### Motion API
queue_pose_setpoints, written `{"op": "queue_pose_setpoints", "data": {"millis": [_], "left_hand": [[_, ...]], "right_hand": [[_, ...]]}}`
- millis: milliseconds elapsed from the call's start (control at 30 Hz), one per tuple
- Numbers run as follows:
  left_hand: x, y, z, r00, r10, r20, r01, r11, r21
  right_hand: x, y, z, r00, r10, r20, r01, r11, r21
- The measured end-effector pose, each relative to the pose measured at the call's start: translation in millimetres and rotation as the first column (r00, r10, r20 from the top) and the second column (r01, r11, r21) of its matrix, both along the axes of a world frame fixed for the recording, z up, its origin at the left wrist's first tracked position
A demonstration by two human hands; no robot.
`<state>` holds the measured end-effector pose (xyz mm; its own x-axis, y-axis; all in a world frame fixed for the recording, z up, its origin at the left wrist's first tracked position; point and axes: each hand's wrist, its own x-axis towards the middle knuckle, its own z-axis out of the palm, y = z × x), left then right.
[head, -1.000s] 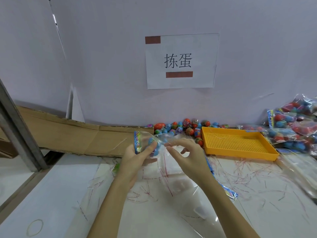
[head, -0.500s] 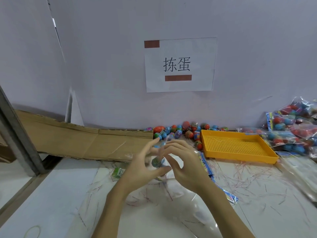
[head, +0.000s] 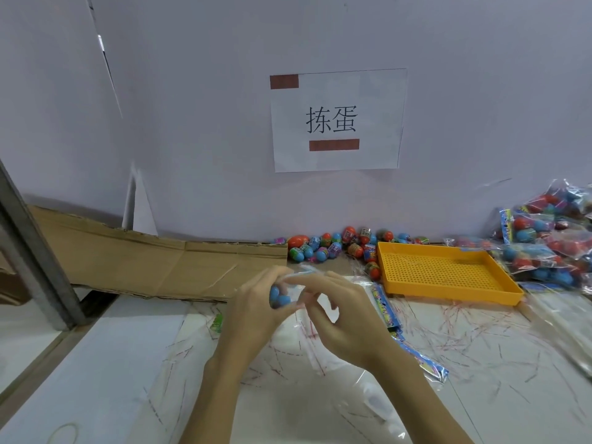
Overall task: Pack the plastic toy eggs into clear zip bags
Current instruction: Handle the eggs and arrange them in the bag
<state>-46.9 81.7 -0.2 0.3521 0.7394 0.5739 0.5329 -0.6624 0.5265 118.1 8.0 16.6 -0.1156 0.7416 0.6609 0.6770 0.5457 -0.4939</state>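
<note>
My left hand [head: 253, 310] grips a clear zip bag [head: 296, 277] with blue toy eggs [head: 278, 294] bunched inside it, held just above the table. My right hand [head: 344, 315] meets it from the right, thumb and fingers pinching the bag's twisted top. Behind the hands, a heap of loose toy eggs [head: 339, 243] in red, blue and green lies against the wall. A stack of flat empty zip bags [head: 362, 373] with blue printed header strips lies under my forearms.
An empty yellow perforated tray [head: 448, 296] sits at the right, with a pile of filled egg bags [head: 551, 238] beyond it. Flattened cardboard [head: 144, 261] leans along the wall at left. Thin red strips [head: 474, 331] litter the white table. A metal post [head: 35, 251] stands at far left.
The bag with eggs has been gathered from a spread shape into a tight bundle in my left hand. Both hands have closed together and dropped slightly toward the table.
</note>
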Motion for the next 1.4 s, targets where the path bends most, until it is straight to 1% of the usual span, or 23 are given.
{"op": "queue_pose_setpoints", "data": {"millis": [67,100,133,200,267,300,367,400,467,533,667,733,833,867,933,1033,1133,1167,1233,1267,1300,1400], "left_hand": [[-1.1,4.7,-6.6,0.997,0.073,-0.037,-0.066,0.986,0.150],[-2.8,7.0,-8.6,0.994,0.108,-0.032,-0.102,0.980,0.172],[-5.3,8.5,-9.5,0.990,0.142,0.002,-0.141,0.979,0.145],[-11.1,11.4,-10.2,0.968,0.208,0.138,-0.213,0.977,0.023],[-12.5,13.2,-11.9,0.930,0.261,0.259,-0.244,0.965,-0.096],[-12.3,13.7,-12.7,0.911,0.278,0.303,-0.239,0.958,-0.161],[-11.3,15.6,-13.6,0.881,0.304,0.362,-0.213,0.939,-0.271],[-11.0,17.4,-14.7,0.877,0.315,0.364,-0.212,0.932,-0.295],[-9.8,19.3,-15.9,0.886,0.322,0.335,-0.209,0.920,-0.331],[-7.8,18.4,-17.5,0.902,0.299,0.311,-0.177,0.914,-0.365],[-6.6,14.6,-18.8,0.936,0.245,0.252,-0.139,0.917,-0.375],[-6.9,11.5,-14.9,0.950,0.223,0.217,-0.138,0.926,-0.351],[-6.4,11.5,-13.9,0.957,0.189,0.219,-0.097,0.923,-0.373],[-6.2,11.3,-14.3,0.961,0.184,0.205,-0.096,0.921,-0.376],[-4.7,11.0,-14.1,0.969,0.182,0.167,-0.112,0.927,-0.359],[-3.1,9.5,-12.7,0.974,0.160,0.160,-0.097,0.933,-0.345],[-3.1,8.2,-12.2,0.980,0.139,0.146,-0.079,0.931,-0.356],[-2.9,7.9,-12.9,0.981,0.137,0.140,-0.080,0.932,-0.352],[-2.8,7.7,-14.3,0.983,0.137,0.125,-0.088,0.939,-0.333],[-2.6,7.7,-14.7,0.984,0.133,0.121,-0.087,0.942,-0.325],[-1.8,7.5,-14.9,0.985,0.123,0.124,-0.077,0.943,-0.325],[2.1,8.4,-16.9,0.983,0.076,0.167,-0.013,0.937,-0.350]], "right_hand": [[-1.0,0.1,-1.4,0.998,0.006,-0.065,-0.006,1.000,0.009],[-0.9,0.5,-1.4,0.993,0.004,-0.115,0.001,0.999,0.040],[-0.6,1.1,-0.9,0.986,-0.006,-0.169,0.018,0.997,0.070],[-0.2,3.7,-0.1,0.964,-0.052,-0.262,0.076,0.994,0.083],[2.9,7.4,-2.2,0.946,-0.117,-0.302,0.134,0.990,0.034],[5.1,10.8,-5.5,0.945,-0.157,-0.288,0.160,0.987,-0.013],[10.5,21.7,-14.0,0.947,-0.251,-0.199,0.226,0.964,-0.140],[12.8,28.5,-18.4,0.944,-0.299,-0.140,0.267,0.941,-0.209],[18.2,45.7,-25.3,0.924,-0.381,-0.030,0.353,0.881,-0.316],[23.9,65.5,-28.6,0.902,-0.426,0.065,0.420,0.833,-0.360],[37.6,106.9,-21.3,0.893,-0.381,0.241,0.448,0.804,-0.391],[45.1,125.9,-17.8,0.869,-0.343,0.358,0.473,0.787,-0.396],[52.3,143.7,-18.8,0.815,-0.283,0.505,0.505,0.775,-0.381],[53.9,146.9,-21.7,0.794,-0.295,0.532,0.524,0.775,-0.353],[56.5,149.4,-28.6,0.753,-0.370,0.544,0.573,0.775,-0.266],[55.5,149.3,-35.7,0.714,-0.467,0.522,0.628,0.757,-0.182],[51.7,147.9,-38.8,0.742,-0.492,0.456,0.629,0.747,-0.216],[50.3,145.6,-37.8,0.772,-0.498,0.394,0.613,0.747,-0.257],[47.7,138.7,-34.7,0.834,-0.515,0.200,0.552,0.766,-0.329],[46.2,133.6,-32.7,0.847,-0.521,0.104,0.522,0.783,-0.338],[44.2,126.7,-30.7,0.852,-0.523,0.027,0.501,0.800,-0.331],[36.4,97.9,-26.1,0.862,-0.489,-0.132,0.442,0.853,-0.276]]}}
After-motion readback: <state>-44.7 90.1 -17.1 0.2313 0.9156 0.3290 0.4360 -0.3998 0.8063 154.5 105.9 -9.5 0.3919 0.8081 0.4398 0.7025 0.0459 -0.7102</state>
